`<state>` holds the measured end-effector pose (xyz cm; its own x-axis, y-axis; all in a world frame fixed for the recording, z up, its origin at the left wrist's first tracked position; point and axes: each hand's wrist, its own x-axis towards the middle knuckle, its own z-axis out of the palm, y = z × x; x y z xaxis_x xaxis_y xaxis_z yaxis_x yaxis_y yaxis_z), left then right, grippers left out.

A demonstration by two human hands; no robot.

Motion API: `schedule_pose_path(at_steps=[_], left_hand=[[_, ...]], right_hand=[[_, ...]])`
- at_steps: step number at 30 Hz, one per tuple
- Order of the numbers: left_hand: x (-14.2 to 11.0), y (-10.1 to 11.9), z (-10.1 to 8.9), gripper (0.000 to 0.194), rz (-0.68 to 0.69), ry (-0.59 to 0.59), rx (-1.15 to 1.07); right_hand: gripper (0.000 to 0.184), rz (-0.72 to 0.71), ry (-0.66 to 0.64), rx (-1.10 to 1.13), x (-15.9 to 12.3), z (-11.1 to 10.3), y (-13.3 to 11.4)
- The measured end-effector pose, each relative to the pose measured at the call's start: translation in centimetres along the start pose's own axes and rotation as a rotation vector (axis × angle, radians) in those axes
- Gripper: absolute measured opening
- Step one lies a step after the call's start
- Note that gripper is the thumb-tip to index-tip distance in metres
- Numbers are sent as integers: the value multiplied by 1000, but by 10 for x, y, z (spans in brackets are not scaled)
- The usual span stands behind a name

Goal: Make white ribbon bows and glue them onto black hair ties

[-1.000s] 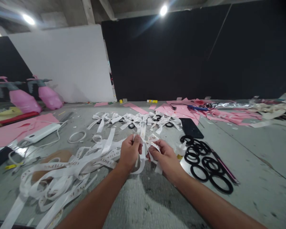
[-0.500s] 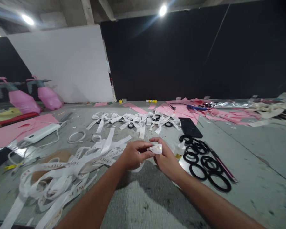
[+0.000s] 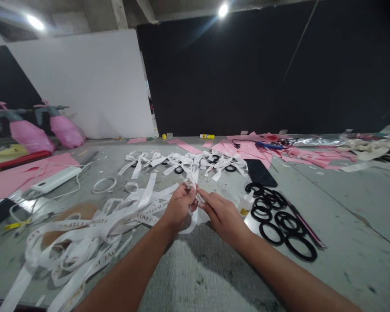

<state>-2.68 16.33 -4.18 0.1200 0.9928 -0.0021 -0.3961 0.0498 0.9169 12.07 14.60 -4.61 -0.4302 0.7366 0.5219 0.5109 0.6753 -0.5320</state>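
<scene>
Between my hands is a white printed ribbon (image 3: 191,183), folded into a loop, with a tail hanging below toward the table. My left hand (image 3: 179,203) is closed, pinching the ribbon between thumb and fingers. From the other side my right hand (image 3: 218,212) pinches the same ribbon with its fingertips. Behind the hands lies a row of white ribbon bows (image 3: 175,162), some with black rings under them. A loose heap of printed white ribbon (image 3: 94,229) spreads to the left. Several black rings (image 3: 271,232) lie to the right, beside a small bottle with yellowish contents (image 3: 246,206).
A black phone-like slab (image 3: 260,172) lies beyond the rings, and a thin pink stick (image 3: 307,227) beside them. Left are a white power strip (image 3: 56,180), a coiled white cable (image 3: 104,185) and pink spray bottles (image 3: 66,130). Pink paper scraps (image 3: 243,149) lie at the back.
Both hands have shifted a little left. The ribbon loop is now raised at my left fingertips instead of pointing right, and my right fingers have come round to pinch beside it.
</scene>
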Motion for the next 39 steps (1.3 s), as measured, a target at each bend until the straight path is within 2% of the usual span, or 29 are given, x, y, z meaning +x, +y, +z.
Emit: schedule_pose_path(at_steps=[4,8,13,15,18,23,25,28,30,35,37,39], left_hand=[[0,1,1,50,-17,-11,-36],[-1,0,2,44,3,-47,-2],[-5,-1,2,43,32,-105,241],[-3,-3,1,47,40,-95,308],[2,-4,-4,47,66,-20,285],[4,5,-9,45,97,56,291],[1,9,-7,47,84,39,294],[-3,11,-5,47,56,-48,311],[-4,10,-5,43,87,-78,363],[0,5,-10,35,180,-8,510],[1,5,-11,33,188,1,536],[0,5,-10,32,185,-15,545]], right_hand=[[35,3,23,-170,-1,-1,1],[30,-12,86,-231,-1,-1,0],[29,-42,134,-261,-2,-3,4],[29,-45,150,-260,-3,-4,4],[26,-42,191,-269,-3,-4,2],[23,-8,218,-278,-2,-3,1],[22,-10,227,-245,-2,-3,2],[23,-30,233,-228,-2,-4,3],[23,-33,224,-225,-3,-5,2],[21,0,252,-211,0,-4,-6],[28,-2,254,-178,1,-4,-7],[47,-13,191,-127,2,-2,-6]])
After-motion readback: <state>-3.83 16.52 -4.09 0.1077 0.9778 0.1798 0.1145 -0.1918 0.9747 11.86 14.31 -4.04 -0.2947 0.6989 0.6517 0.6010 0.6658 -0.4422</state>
